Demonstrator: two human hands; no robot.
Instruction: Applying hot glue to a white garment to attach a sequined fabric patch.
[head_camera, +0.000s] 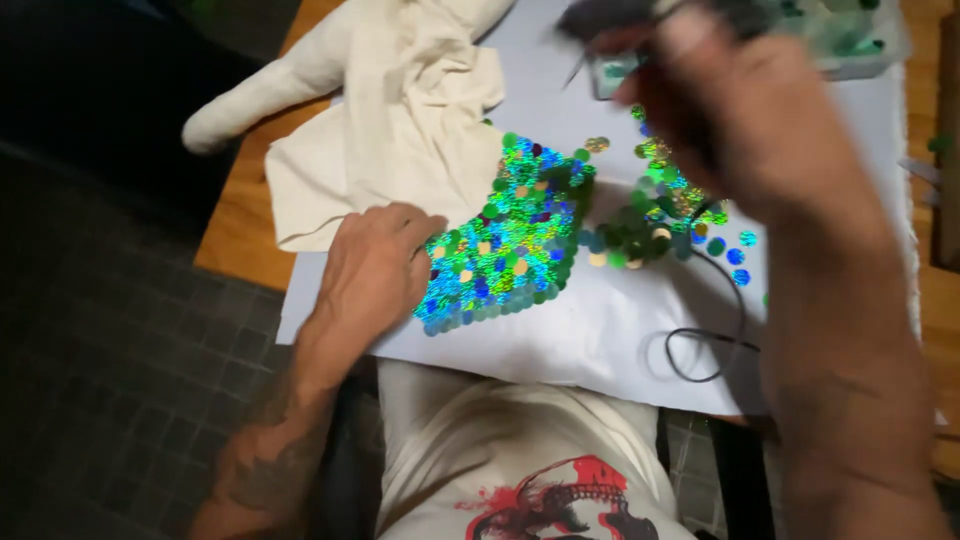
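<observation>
A clear plastic tray (850, 45) sits at the far edge, just beyond the raised right hand (745, 110), and holds loose green sequins; how many cannot be told through the blur. One cream fabric doll body (390, 110) lies on a white paper sheet (600, 330), its long axis running from the near middle up and away to the far left, with one stuffed limb pointing off the left edge of the wooden table (240, 220). The lower part of the body is covered with a patch of shiny holographic green, blue and gold sequins (510, 240), roughly diamond-shaped, its lower point aimed toward the person. The left hand (375, 270) lies flat, fingers curled down onto the left edge of that patch, pinning the fabric against the sheet rather than gripping it. The right hand is closed around a dark tool (610, 20) whose thin tip points down and to the left; motion blur hides the exact hold. Below that hand is one loose heap of scattered sequins (660, 215), and one thin black cord (715, 340) loops nearer the person.
</observation>
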